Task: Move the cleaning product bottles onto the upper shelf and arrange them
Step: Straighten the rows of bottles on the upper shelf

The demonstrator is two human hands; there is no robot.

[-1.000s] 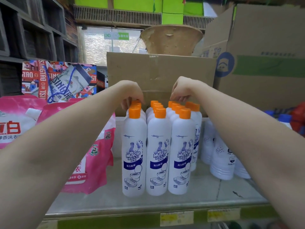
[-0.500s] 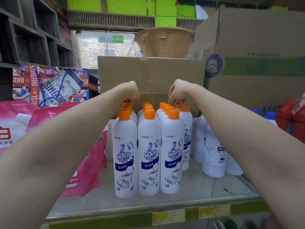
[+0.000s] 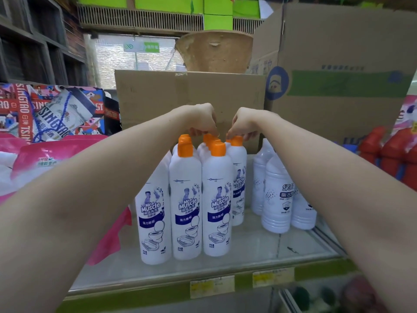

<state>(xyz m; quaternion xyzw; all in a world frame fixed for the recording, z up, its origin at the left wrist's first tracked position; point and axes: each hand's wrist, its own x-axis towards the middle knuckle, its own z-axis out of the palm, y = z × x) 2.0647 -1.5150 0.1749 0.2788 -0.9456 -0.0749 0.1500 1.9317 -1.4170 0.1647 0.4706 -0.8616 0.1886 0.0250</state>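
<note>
Both my left hand and right hand pinch orange caps of rear bottles; full, smooth plastic, likely heavy, best gripped at neck.

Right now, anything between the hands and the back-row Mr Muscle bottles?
Nothing visible. Left hand and right hand are already at the orange caps of the rear Mr Muscle bottles; the cardboard box stands behind.
</note>
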